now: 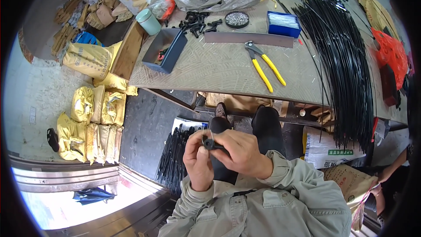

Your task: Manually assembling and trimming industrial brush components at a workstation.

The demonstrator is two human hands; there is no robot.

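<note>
Above my lap, my left hand [198, 161] and my right hand [240, 150] are closed together on a small black plastic part [208, 143] with a round, ring-like end. Thin, light metal pins [212, 134] stick up by the fingertips; which fingers pinch them I cannot tell. My right fingers cover the part's other end. Beyond my knees, pliers [263, 63] with yellow handles lie on the worktable [210, 72]. Loose black plastic parts [195, 21] like the held one are heaped further back, beside a grey open bin [165, 52].
A long bundle of black rods [340, 66] hangs over the table's right edge. Behind a metal strip [250, 39] stand a round dish [237, 19] and a blue box of pins [283, 23]. More black rods [177, 153] lie at lower left. Another person's arm [393, 166] shows at right.
</note>
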